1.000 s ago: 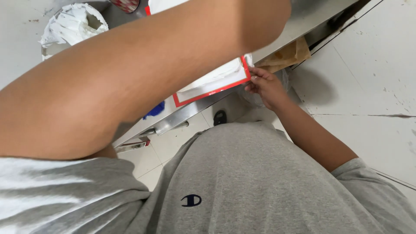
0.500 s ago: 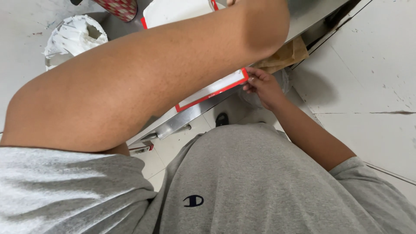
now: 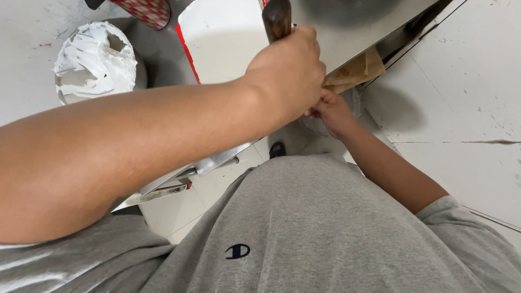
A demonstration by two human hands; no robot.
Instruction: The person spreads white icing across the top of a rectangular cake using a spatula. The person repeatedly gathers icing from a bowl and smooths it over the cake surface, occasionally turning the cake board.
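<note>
Here, a person in a grey shirt works at a steel tabletop (image 3: 353,38).
The white board with a red edge (image 3: 222,43) lies flat on it; the left hand (image 3: 287,76) is clenched round a dark wooden handle (image 3: 277,19) above it; the right hand (image 3: 332,111) sits at the tabletop's edge, its grip hidden; a white-smeared bowl (image 3: 95,59) stands to the left.

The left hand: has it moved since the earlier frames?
Yes. The left hand, gripping a wooden handle, now sits lower, over the white board.

Left hand (image 3: 287,70) grips wooden handle (image 3: 277,19); right hand (image 3: 331,111) beneath.
</note>
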